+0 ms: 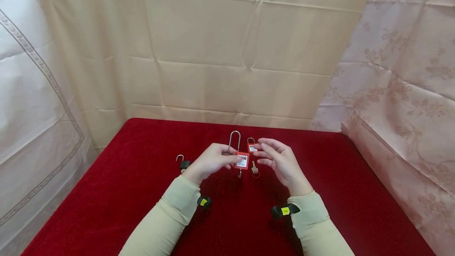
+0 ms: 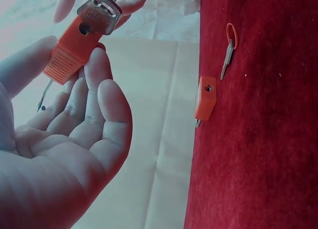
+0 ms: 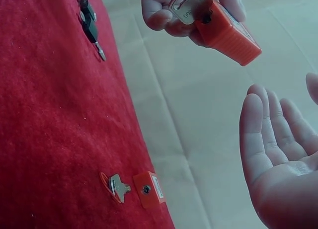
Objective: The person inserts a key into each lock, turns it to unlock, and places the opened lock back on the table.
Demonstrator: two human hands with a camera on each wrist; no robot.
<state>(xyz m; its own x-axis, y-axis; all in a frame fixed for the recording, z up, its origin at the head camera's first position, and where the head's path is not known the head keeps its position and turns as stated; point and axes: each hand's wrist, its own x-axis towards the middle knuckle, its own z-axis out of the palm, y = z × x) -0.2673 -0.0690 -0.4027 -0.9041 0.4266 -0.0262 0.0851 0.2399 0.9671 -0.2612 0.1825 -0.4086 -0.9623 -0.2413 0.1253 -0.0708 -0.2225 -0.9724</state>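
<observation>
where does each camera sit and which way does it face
Head: worn on the head, facing forward and down at the red-covered table; both sleeves, left hand and right hand show.
Left wrist: worn there, looking along the left palm at the held long-shackle red padlock; right-hand fingers show beyond.
Right wrist: worn there, looking past the right hand toward that padlock, the left hand and black padlock.
Shared: both wrist views show the key at that padlock's keyhole, the other red padlock and loose key.

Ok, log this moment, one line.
left hand: holds red padlock with key; right hand: empty; table: second red padlock, loose key, black padlock
</observation>
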